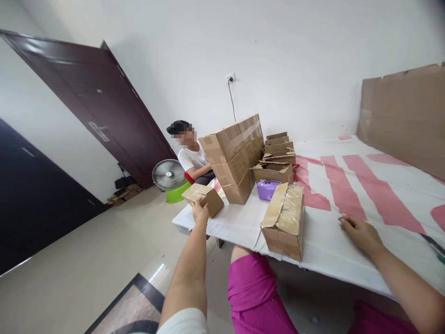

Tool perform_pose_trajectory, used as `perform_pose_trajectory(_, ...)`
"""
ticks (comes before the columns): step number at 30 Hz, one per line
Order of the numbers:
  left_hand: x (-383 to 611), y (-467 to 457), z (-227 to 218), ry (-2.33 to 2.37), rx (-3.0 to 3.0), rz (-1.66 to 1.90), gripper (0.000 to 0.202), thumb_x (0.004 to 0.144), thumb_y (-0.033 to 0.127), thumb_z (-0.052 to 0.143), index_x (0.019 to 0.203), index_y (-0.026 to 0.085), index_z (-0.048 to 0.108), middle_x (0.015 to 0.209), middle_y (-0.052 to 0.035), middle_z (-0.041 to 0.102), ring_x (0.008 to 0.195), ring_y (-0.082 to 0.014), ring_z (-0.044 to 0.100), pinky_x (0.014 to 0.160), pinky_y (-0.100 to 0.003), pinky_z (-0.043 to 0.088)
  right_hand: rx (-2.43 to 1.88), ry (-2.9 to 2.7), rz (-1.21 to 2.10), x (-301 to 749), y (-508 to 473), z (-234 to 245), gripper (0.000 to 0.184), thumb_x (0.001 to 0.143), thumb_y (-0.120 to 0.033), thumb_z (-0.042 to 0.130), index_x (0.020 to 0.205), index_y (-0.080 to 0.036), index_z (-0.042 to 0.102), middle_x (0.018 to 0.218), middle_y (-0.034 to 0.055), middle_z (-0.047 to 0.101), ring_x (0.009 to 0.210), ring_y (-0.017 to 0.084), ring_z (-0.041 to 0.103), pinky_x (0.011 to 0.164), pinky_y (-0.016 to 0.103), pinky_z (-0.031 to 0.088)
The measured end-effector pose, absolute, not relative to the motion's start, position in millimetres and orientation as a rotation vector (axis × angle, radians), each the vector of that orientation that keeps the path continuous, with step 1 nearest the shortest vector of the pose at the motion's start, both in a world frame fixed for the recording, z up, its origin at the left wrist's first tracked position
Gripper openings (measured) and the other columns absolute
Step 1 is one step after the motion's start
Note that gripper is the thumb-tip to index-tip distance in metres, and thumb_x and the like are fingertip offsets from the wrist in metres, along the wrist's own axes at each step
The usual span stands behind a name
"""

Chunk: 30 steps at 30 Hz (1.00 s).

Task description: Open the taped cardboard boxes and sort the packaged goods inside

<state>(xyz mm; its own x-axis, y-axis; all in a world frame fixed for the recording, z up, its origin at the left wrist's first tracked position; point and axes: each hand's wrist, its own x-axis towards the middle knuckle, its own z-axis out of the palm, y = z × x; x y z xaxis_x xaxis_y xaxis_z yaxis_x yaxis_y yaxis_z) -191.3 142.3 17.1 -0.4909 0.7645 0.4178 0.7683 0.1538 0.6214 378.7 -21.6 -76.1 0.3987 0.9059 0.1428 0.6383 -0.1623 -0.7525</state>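
My left hand [200, 211] reaches out to the table's left corner and grips a small cardboard box [212, 199], fingers over its near edge. My right hand [361, 235] rests low over the sheet-covered table, fingers loosely bent, with nothing visible in it. Between my hands, near the front edge, stands a cardboard box [283, 220] with clear tape over its top. Behind it sits a purple pack [267, 189], beside a row of open cardboard boxes [274, 172].
Stacked taped cartons [239, 157] form a wall on the table. Beyond them sits a person in a white shirt [191, 159], near a fan [169, 175] and a green basin [177, 192]. A knife-like tool [433, 243] lies far right. A large cardboard sheet [403, 118] stands behind.
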Motion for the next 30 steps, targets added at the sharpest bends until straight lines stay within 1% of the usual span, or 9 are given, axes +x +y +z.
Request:
perform_pose_trajectory(2, -199, 133, 13, -2.397, -1.563, -1.443, 0.048, 0.083, 0.023, 0.061, 0.130, 0.020, 0.050, 0.117, -0.0106, 0.062, 0.102, -0.0230, 0.064, 0.091, -0.037, 0.053, -1.877, -1.329, 0.434, 378, -22, -75, 0.035, 0.076, -0.051, 0.047, 0.085, -0.025, 0.069, 0.083, 0.0041, 0.074, 0.080, 0.026, 0.067, 0.066, 0.034, 0.045)
perform_pose_trajectory(4, -207, 119, 8, -2.414, -1.545, -1.578, 0.048, 0.082, 0.023, 0.061, 0.129, 0.019, 0.051, 0.110, -0.0097, 0.065, 0.093, -0.0212, 0.066, 0.085, -0.037, 0.056, -1.876, -1.332, 0.434, 377, -23, -73, 0.035, 0.076, -0.051, 0.047, 0.084, -0.026, 0.069, 0.084, 0.0042, 0.074, 0.080, 0.026, 0.067, 0.066, 0.034, 0.045)
perform_pose_trajectory(8, -220, 83, 0, -2.390, -1.616, -1.793, 0.050, 0.079, 0.023, 0.062, 0.128, 0.018, 0.054, 0.118, -0.0092, 0.064, 0.085, -0.0171, 0.067, 0.076, -0.033, 0.059, -1.898, -1.342, 0.451, 376, -24, -70, 0.033, 0.077, -0.051, 0.047, 0.084, -0.027, 0.069, 0.083, 0.0037, 0.075, 0.080, 0.026, 0.067, 0.065, 0.035, 0.045)
perform_pose_trajectory(11, -226, 51, -1, -2.351, -1.795, -1.876, 0.051, 0.070, 0.028, 0.070, 0.120, 0.019, 0.062, 0.115, -0.0067, 0.067, 0.086, -0.0182, 0.068, 0.077, -0.033, 0.059, -1.902, -1.348, 0.457, 377, -25, -70, 0.033, 0.077, -0.051, 0.047, 0.085, -0.027, 0.069, 0.087, 0.0037, 0.075, 0.084, 0.026, 0.067, 0.068, 0.035, 0.045)
perform_pose_trajectory(13, -229, 29, 2, -2.309, -2.056, -1.905, 0.053, 0.062, 0.031, 0.078, 0.113, 0.019, 0.068, 0.113, -0.0070, 0.070, 0.089, -0.0210, 0.068, 0.080, -0.034, 0.058, -1.907, -1.352, 0.457, 377, -25, -71, 0.033, 0.077, -0.050, 0.047, 0.086, -0.027, 0.068, 0.087, 0.0035, 0.075, 0.085, 0.026, 0.067, 0.069, 0.034, 0.045)
perform_pose_trajectory(17, -227, 0, 13, -2.225, -2.576, -1.835, 0.051, 0.053, 0.036, 0.087, 0.100, 0.019, 0.075, 0.118, -0.0100, 0.069, 0.104, -0.0281, 0.065, 0.085, -0.037, 0.057, -1.918, -1.370, 0.453, 376, -24, -72, 0.033, 0.078, -0.050, 0.046, 0.086, -0.026, 0.068, 0.091, 0.0035, 0.074, 0.087, 0.026, 0.066, 0.070, 0.034, 0.045)
perform_pose_trajectory(20, -213, -2, 18, -2.225, -2.672, -1.806, 0.048, 0.052, 0.036, 0.088, 0.095, 0.019, 0.077, 0.119, -0.0104, 0.069, 0.106, -0.0294, 0.064, 0.084, -0.038, 0.057, -1.931, -1.378, 0.447, 376, -23, -72, 0.033, 0.078, -0.049, 0.046, 0.086, -0.026, 0.068, 0.094, 0.0045, 0.074, 0.088, 0.026, 0.065, 0.071, 0.034, 0.044)
perform_pose_trajectory(25, -175, 23, 20, -2.128, -2.777, -1.837, 0.051, 0.054, 0.034, 0.086, 0.101, 0.017, 0.074, 0.103, -0.0090, 0.073, 0.091, -0.0242, 0.066, 0.077, -0.035, 0.056, -1.941, -1.382, 0.430, 375, -24, -71, 0.033, 0.078, -0.048, 0.046, 0.086, -0.025, 0.068, 0.094, 0.0056, 0.074, 0.085, 0.026, 0.065, 0.070, 0.034, 0.044)
perform_pose_trajectory(30, -139, 51, 23, -2.009, -2.899, -1.809, 0.047, 0.054, 0.032, 0.084, 0.098, 0.017, 0.072, 0.120, -0.0109, 0.067, 0.108, -0.0283, 0.062, 0.090, -0.038, 0.053, -1.917, -1.380, 0.401, 376, -23, -74, 0.032, 0.077, -0.048, 0.047, 0.085, -0.025, 0.069, 0.091, 0.0045, 0.074, 0.081, 0.025, 0.066, 0.066, 0.033, 0.045)
